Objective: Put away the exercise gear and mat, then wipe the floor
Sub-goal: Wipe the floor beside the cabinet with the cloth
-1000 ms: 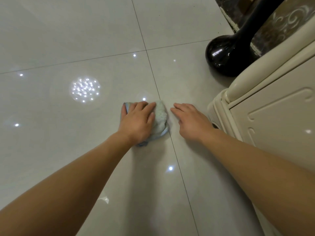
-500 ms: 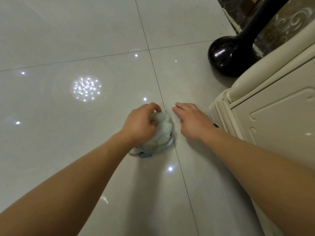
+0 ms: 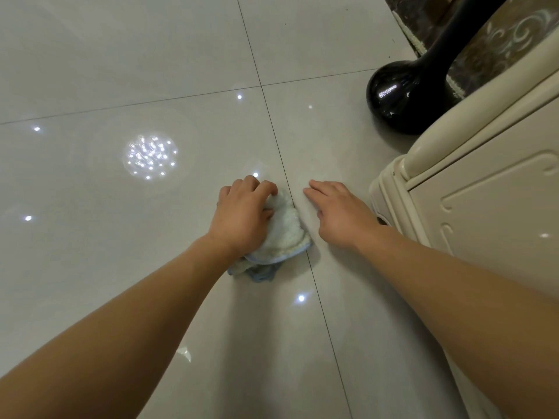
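Gripping a bunched pale cloth [image 3: 286,234] against the tiled floor [image 3: 121,55], the left hand [image 3: 242,214] curls round it; the right hand [image 3: 341,213] lies flat, fingers straight, just beside. No gear or mat shows here, so tidying seems done and wiping underway.

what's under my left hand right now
A bunched pale cloth with a blue edge, which the left hand grips against the tiled floor. The part of the cloth beneath the palm, and the floor under it, are covered from view.
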